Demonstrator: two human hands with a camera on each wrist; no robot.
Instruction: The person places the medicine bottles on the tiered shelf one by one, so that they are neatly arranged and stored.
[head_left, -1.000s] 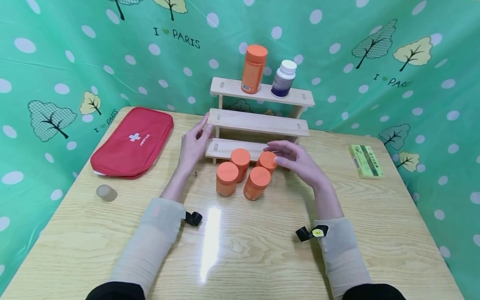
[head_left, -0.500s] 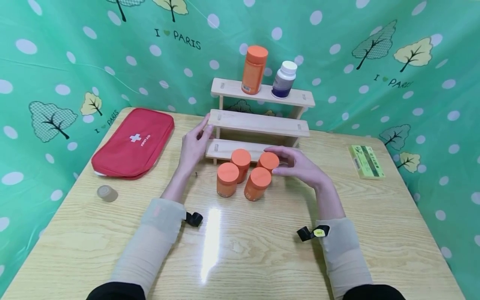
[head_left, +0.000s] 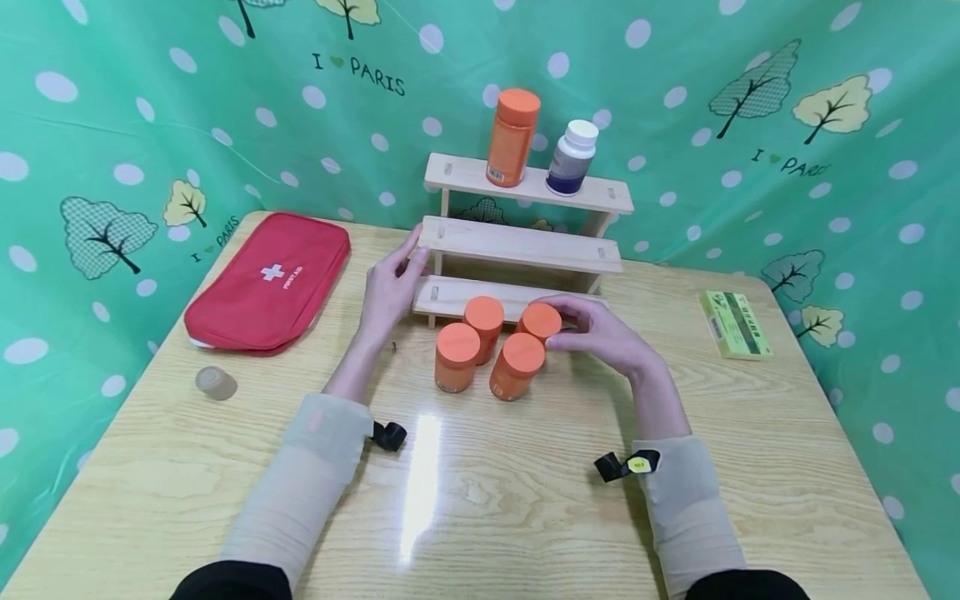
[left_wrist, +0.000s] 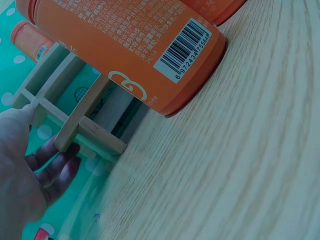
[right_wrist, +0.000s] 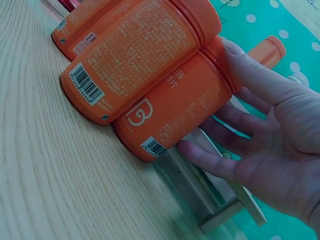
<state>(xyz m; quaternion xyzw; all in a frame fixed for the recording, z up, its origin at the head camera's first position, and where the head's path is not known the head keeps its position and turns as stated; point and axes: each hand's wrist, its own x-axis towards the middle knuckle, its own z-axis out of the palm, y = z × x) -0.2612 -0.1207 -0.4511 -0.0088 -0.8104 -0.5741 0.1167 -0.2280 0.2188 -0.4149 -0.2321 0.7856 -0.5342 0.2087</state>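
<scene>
Right grip [head_left: 603, 335] holds orange bottle [right_wrist: 180, 102], upright, cap [head_left: 540, 318] up; left grip [head_left: 389, 293] seemingly holds rack [head_left: 517, 240].

Right hand [right_wrist: 287, 142] holding an orange bottle [right_wrist: 182, 102], similar bottles [right_wrist: 135, 60] alongside, wooden shelf [right_wrist: 186, 187], tabletop [right_wrist: 50, 170]

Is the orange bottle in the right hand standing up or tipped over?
Standing up: the orange bottle has its lid on top and base down toward the table.

Rear orange bottles [head_left: 486, 327] partly hidden, green box [head_left: 737, 325] too small to read
</scene>
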